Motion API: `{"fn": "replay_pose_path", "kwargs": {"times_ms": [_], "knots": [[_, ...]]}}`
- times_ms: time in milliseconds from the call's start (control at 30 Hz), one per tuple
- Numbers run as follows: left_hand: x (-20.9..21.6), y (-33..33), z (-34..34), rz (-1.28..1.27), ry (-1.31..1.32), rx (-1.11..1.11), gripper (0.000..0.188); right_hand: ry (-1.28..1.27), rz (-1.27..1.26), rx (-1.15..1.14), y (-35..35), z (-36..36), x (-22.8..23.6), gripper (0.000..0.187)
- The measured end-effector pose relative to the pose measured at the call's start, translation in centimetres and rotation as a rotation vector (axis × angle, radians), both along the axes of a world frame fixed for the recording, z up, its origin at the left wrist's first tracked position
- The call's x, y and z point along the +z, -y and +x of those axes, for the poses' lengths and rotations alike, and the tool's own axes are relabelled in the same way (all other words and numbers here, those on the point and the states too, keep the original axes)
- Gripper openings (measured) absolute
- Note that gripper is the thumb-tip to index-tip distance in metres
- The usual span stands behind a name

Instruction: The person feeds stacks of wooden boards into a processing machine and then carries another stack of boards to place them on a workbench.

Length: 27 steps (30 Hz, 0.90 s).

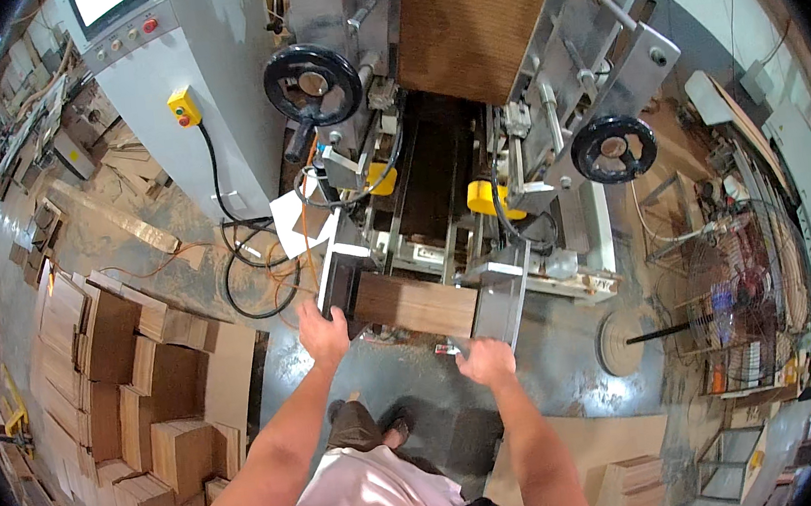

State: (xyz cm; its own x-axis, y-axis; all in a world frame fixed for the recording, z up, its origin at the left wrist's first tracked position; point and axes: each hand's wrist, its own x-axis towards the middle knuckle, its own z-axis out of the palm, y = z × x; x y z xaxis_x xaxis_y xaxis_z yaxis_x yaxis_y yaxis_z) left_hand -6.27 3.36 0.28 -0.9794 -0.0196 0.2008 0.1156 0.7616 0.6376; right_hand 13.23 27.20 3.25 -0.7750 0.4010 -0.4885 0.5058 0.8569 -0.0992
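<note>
A brown wooden board lies crosswise between two upright metal side guides at the front of a machine. My left hand is at the lower end of the left guide, thumb and fingers apart against its edge. Below the right guide, my right hand is closed, close to the board's right end. Its thumb points left; what lies inside its fingers is hidden.
Two black handwheels flank a tall brown panel stack. A grey control cabinet stands left. Wooden blocks are stacked on the left, with loose cables on the floor nearby. A caged fan stands right.
</note>
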Motion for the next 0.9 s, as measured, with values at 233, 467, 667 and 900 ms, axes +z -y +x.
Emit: {"fn": "replay_pose_path", "kwargs": {"times_ms": [233, 467, 667, 900], "knots": [[-0.2, 0.1, 0.0, 0.051, 0.019, 0.04, 0.049, 0.042, 0.005, -0.001, 0.5, -0.2, 1.2, 0.044], [0.0, -0.4, 0.2, 0.055, -0.21, 0.087, 0.044, -0.074, -0.002, -0.011, 0.8, 0.4, 1.5, 0.042], [-0.3, -0.1, 0.1, 0.044, -0.07, 0.027, 0.03, -0.059, 0.018, -0.049, 0.3, 0.4, 0.0, 0.041], [-1.9, 0.7, 0.0, 0.022, 0.005, 0.014, 0.034, -0.114, 0.035, -0.01, 1.0, 0.3, 0.9, 0.04]]}}
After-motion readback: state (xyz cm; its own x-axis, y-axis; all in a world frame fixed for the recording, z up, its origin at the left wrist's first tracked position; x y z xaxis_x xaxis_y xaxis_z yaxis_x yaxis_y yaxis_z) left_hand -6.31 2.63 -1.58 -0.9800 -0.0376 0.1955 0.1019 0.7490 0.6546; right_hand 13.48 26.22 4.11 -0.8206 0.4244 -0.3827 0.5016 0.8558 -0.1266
